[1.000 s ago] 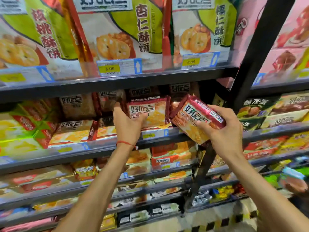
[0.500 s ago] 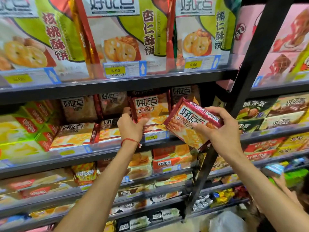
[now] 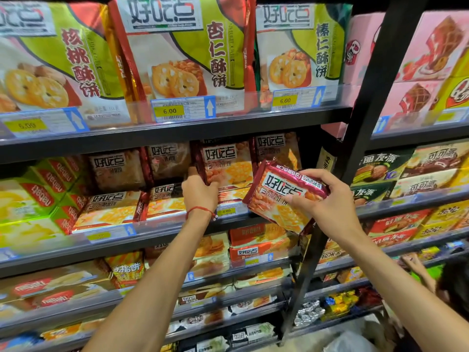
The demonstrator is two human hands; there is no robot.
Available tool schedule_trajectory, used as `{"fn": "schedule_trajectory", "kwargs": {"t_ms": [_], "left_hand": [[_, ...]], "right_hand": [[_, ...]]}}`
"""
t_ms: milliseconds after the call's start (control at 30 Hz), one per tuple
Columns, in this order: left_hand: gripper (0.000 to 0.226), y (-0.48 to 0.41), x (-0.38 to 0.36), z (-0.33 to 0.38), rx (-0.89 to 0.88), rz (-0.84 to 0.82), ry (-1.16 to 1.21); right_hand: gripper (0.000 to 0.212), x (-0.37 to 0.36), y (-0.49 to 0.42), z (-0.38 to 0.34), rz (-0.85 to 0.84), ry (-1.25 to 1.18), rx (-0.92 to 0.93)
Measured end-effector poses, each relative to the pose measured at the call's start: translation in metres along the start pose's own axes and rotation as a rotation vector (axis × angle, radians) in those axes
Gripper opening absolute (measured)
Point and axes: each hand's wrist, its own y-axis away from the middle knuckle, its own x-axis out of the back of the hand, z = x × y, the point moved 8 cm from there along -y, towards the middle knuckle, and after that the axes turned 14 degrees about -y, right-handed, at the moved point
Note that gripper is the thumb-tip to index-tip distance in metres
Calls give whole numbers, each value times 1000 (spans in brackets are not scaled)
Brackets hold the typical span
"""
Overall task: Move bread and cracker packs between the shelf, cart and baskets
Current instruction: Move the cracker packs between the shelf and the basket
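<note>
At the middle shelf (image 3: 157, 228), the left hand (image 3: 200, 191) grips a standing cracker pack (image 3: 228, 163) by its left edge; just rightward, the right hand (image 3: 327, 201) clamps a second pack (image 3: 281, 196), tilted, before the shelf.

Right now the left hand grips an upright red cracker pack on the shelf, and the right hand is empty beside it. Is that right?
Not quite: the right hand is not empty. The head view shows it holding a second red cracker pack, tilted, in front of the shelf. The rest stands: the left hand grips the upright red cracker pack on that shelf.
</note>
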Motion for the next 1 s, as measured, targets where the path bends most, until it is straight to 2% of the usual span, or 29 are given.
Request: {"fn": "schedule_trajectory", "kwargs": {"t_ms": [133,233,300,333,400,500,600,667,733,800,867,933,1000], "left_hand": [[50,11,3,3,-31,-1,-19],[32,36,19,20,-236,69,-23],[34,54,30,32,-403,78,52],[41,62,33,39,-445,23,128],[55,75,29,50,-479,-193,264],[51,87,13,59,-525,-413,274],[40,85,7,57,-447,-424,375],[38,85,3,54,-387,-390,440],[35,84,-1,50,-327,-336,488],[32,82,-6,45,-228,-298,568],[31,82,-8,44,-165,-286,623],[32,84,-7,50,-191,-280,627],[37,85,-10,56,-236,-307,613]], "right_hand": [[50,-5,-1,3,-19,9,-1],[55,-11,-4,5,-28,12,1],[55,-16,-7,3,-42,5,9],[55,-17,-8,1,-50,6,12],[56,-21,-11,-4,-75,-11,3],[65,-25,-15,-10,-125,-71,-23],[86,-25,-15,-10,-90,-125,-37],[89,-25,-12,-2,-25,-212,-69],[86,-28,-5,9,4,-271,-123],[84,-31,2,18,-24,-200,-145],[73,-33,8,22,-51,-115,-133],[58,-29,10,23,-27,-97,-110],[53,-24,8,25,11,-91,-92]]}}
